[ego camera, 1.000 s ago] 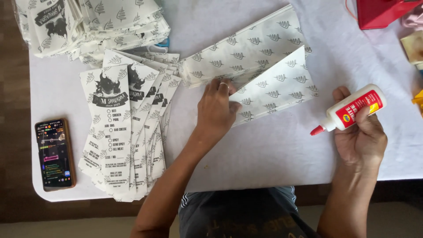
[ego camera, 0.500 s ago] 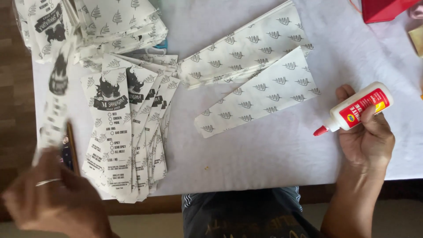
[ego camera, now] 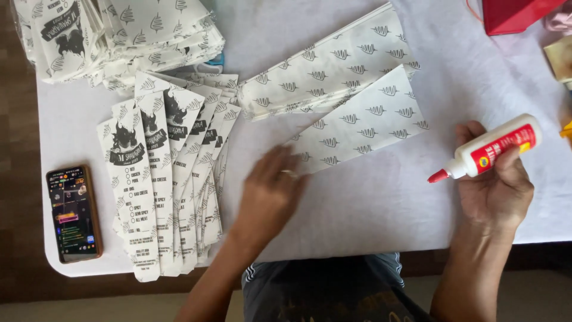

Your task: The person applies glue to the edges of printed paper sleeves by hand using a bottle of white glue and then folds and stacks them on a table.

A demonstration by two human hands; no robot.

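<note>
At the far left we see a phone (ego camera: 74, 213) lying face up near the edge of the white table (ego camera: 369, 209), its screen lit with dark, colourful content. Above it, in the top left corner, sits a loose heap (ego camera: 119, 36) of white printed paper sleeves with black emblems and small leaf marks. Just right of the phone lies a fanned stack (ego camera: 167, 179) of long, narrow sleeves, pointed at both ends, each white with a black emblem at the top and a column of black print below.

Next comes our left hand (ego camera: 271, 194), blurred, palm down and fingers spread, gripping nothing; its fingertips reach the lower left corner of the sheet (ego camera: 363, 125), a long white strip patterned with small black leaf shapes that runs up and to the right. Just above it, touching along one edge, lies a pile (ego camera: 328, 65) of similar leaf-patterned strips.

Well apart to the right, our right hand (ego camera: 497, 191) is closed around the glue bottle (ego camera: 491, 149), white with a red label and red nozzle pointing left toward the sheet but clear of it. A red box (ego camera: 515, 15) sits at the top right edge.
</note>
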